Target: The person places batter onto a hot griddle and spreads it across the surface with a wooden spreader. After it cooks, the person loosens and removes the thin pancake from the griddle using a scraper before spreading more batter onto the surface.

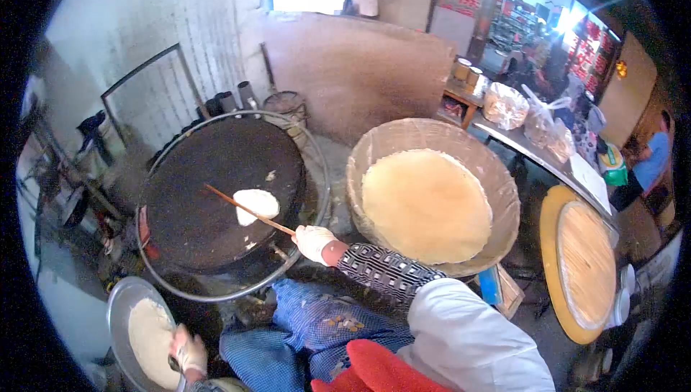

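Observation:
My right hand, in a pale glove, is closed round the end of a thin wooden stick. The stick reaches left over a round black griddle and crosses a white patch of batter. Small white bits lie near the patch. At the lower left my left hand, also gloved, is at the right rim of a metal bowl of pale batter. Its fingers look curled, but what they hold, if anything, is unclear.
A wide basket right of the griddle holds a round yellowish sheet. Further right are a table with plastic bags and a round wooden board. A person is at the far right. A metal ring surrounds the griddle.

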A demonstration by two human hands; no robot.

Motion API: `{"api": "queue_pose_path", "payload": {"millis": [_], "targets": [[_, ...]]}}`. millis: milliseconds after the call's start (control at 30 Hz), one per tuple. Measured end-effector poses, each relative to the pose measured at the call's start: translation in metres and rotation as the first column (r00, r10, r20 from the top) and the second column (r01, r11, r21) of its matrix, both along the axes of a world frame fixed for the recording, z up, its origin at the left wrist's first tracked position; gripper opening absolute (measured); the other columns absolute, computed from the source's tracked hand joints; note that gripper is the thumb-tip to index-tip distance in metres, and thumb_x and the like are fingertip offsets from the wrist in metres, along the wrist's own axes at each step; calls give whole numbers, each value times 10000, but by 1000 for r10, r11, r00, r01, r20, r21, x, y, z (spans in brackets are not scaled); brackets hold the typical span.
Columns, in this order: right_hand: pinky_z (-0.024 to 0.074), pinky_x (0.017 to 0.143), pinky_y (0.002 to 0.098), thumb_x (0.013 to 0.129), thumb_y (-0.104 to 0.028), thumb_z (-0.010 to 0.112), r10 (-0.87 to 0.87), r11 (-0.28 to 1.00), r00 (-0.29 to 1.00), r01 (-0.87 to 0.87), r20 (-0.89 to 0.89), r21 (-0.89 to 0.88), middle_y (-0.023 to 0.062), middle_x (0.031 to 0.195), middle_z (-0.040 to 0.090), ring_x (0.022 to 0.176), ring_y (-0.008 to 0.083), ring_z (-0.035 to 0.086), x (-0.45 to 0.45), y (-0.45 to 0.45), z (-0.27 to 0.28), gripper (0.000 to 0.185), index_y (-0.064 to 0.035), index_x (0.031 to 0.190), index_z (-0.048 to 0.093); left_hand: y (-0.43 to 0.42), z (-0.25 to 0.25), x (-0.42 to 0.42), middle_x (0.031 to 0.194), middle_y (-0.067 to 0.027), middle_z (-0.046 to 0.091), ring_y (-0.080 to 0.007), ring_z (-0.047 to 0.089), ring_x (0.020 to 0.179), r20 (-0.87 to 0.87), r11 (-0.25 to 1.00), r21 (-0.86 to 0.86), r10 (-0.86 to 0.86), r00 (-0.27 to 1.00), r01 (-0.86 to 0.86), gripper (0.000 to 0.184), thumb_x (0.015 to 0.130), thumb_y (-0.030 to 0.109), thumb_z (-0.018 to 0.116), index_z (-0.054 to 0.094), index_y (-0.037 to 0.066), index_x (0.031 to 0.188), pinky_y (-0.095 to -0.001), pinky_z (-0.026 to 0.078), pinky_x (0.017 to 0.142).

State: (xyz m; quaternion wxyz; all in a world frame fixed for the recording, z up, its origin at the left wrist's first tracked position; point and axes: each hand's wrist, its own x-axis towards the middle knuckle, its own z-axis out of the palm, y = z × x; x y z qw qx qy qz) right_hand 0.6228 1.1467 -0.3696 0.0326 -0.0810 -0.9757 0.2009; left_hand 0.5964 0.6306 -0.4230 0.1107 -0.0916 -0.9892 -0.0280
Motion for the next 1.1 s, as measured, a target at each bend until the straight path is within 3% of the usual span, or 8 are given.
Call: {"api": "queue_pose_path", "payload": {"millis": [100,233,333,567,667,700,933,1100], "targets": [[524,747,478,978,-336,435,191,981,970,-188,152,-39,235,850,676,829,371,674,31,-32,39,371,-1,978,592,150,98,21,1033,-171,575,-361,513,1055,79,958,76,-281,957,275,355,713,169,680,570,47,1027,-503,402,895],[540,724,466,958,-284,464,-25,999,998,23,57,35,201,892,694,819,368,682,7,3,2,323,-5,997,622,238,51,27,1335,-178,520,-349,352,1354,250,951,2,-300,921,309,527,834,313,581,510,18,1265,-580,131,1143],[537,728,479,958,-292,456,-31,1000,995,31,91,-4,207,890,692,829,380,678,3,-12,12,334,1,981,613,266,20,34,1376,-191,492,-360,379,1339,173,970,8,-242,955,245,612,851,363,554,465,-8,1330,-573,117,1147],[519,757,496,971,-326,436,-41,997,998,37,56,72,233,856,681,840,411,663,-13,7,-1,374,19,1004,576,269,20,47,1478,-190,389,-338,319,1397,142,968,-138,-190,971,210,507,963,216,319,389,-6,1414,-547,87,1167],[515,745,505,981,-343,426,10,986,998,-20,63,167,230,849,681,820,409,663,-8,3,10,372,-3,1006,577,274,16,44,1483,-191,382,-339,312,1399,152,956,-221,-162,975,194,506,956,152,319,362,-9,1434,-561,88,1164],[513,742,509,983,-341,423,-39,983,998,30,45,183,232,846,681,815,405,664,-13,15,-2,371,-2,1001,573,271,-2,38,1468,-197,390,-353,319,1386,78,947,-261,-172,982,186,640,944,422,458,390,-16,1405,-569,102,1156],[515,760,509,986,-351,405,72,973,989,-98,127,208,249,877,677,826,404,667,-5,-2,4,357,-27,964,553,269,13,43,1454,-217,418,-370,357,1369,110,951,-248,-161,981,184,486,957,147,313,411,-28,1399,-582,100,1158],[512,759,507,972,-340,429,-72,984,997,72,-7,163,224,881,681,818,395,664,-18,35,-14,357,-9,991,563,264,23,41,1495,-194,366,-339,316,1400,192,949,-258,-133,972,181,511,970,214,312,386,-13,1422,-566,74,1161]]}}
